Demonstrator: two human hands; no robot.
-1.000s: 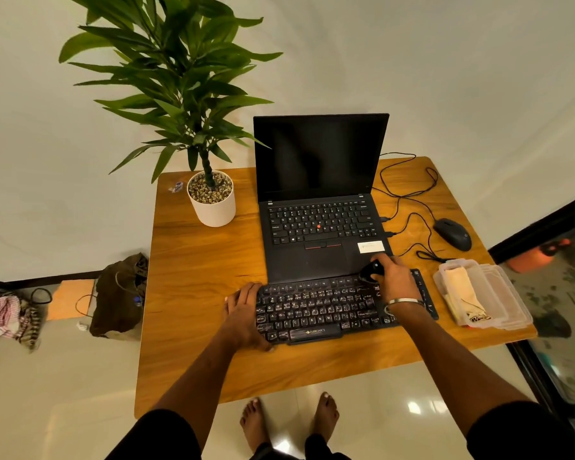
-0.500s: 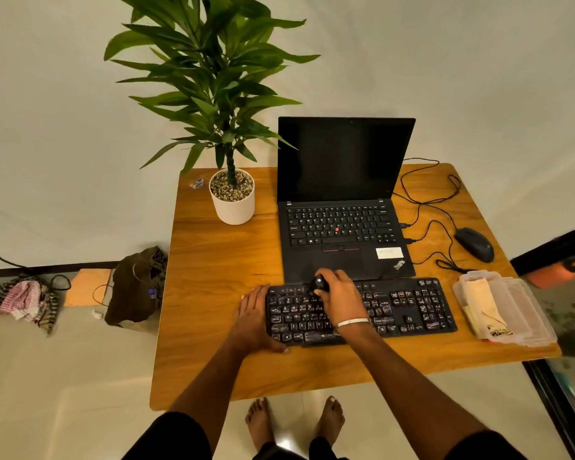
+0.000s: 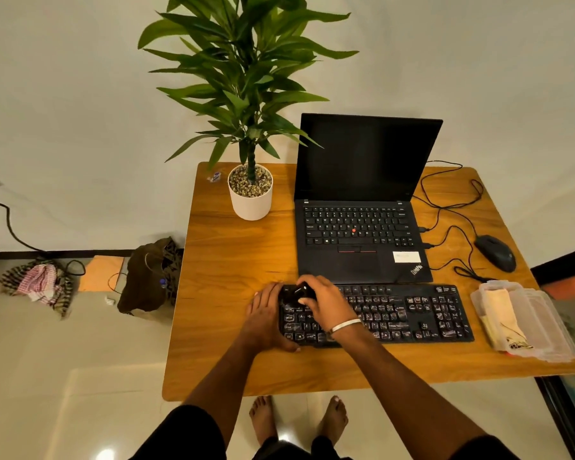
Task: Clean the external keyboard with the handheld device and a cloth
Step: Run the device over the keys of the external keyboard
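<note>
Head view:

- The external keyboard [image 3: 375, 315] lies flat on the wooden bench [image 3: 233, 247], lower centre of the frame, directly in front of the open laptop [image 3: 359, 227]. Its long edge runs parallel to the laptop base, so every key row sits within arm's reach.
- The left hand [image 3: 266, 318] rests palm down over the left end of the keyboard, fingers extended, with no object enclosed. Its grip is released; the hand is judged to act as a brace that stops the keyboard from sliding during cleaning.
- The right hand [image 3: 322, 302] is clenched around the handheld device [image 3: 301, 291], a small dark object held over the upper-left keys. The low, close position is judged to bring the working end of the device to the gaps between keys. Whether the device touches the keys cannot be determined.
- The right forearm crosses the left half of the keyboard and hides several keys there.
- The cloth [image 3: 502, 315] lies folded in a clear plastic container [image 3: 545, 330] at the right edge of the frame, just beside the right end of the keyboard. It is untouched; the wiping step is judged not yet begun.
- The mouse [image 3: 495, 253] and its cable lie well apart from both hands, in the upper right of the bench.
</note>
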